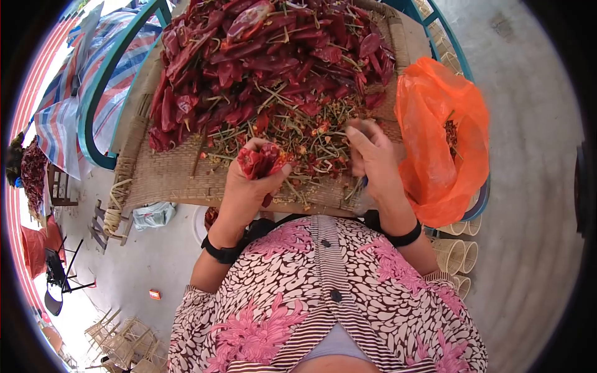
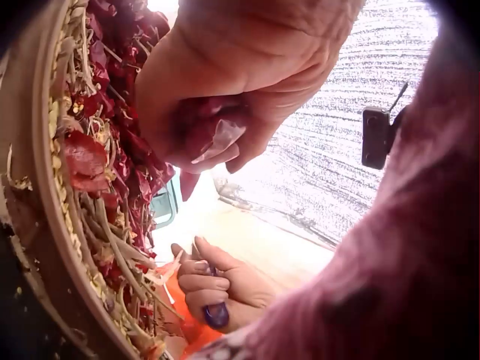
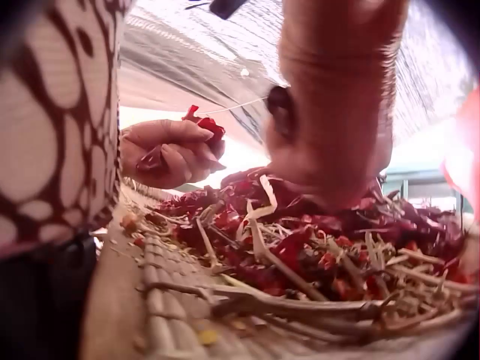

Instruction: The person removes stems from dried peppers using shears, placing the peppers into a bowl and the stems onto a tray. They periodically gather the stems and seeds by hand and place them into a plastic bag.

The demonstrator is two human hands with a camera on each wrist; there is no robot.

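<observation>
Dried red peppers [image 1: 258, 160] are gripped in the left hand [image 1: 244, 189], held over the near edge of a woven tray [image 1: 168, 180]. The left wrist view shows the left hand [image 2: 240, 67] curled round them. At the right, the right hand [image 1: 376, 155] is above cut stems and seeds [image 1: 311, 140]. Its fingers curl round a tool with a purple loop handle [image 2: 217, 315]; the rest of the tool is mostly hidden. A dark loop [image 3: 282, 111] shows beside the right hand [image 3: 334, 112]. The hands are apart.
A large heap of red peppers [image 1: 267, 56] covers the tray's far part. An orange plastic bag [image 1: 423, 180] with some scraps inside stands at the tray's right edge. Woven baskets [image 1: 448, 253] are below it. A grey plastic package [image 1: 154, 216] lies on the floor at the left.
</observation>
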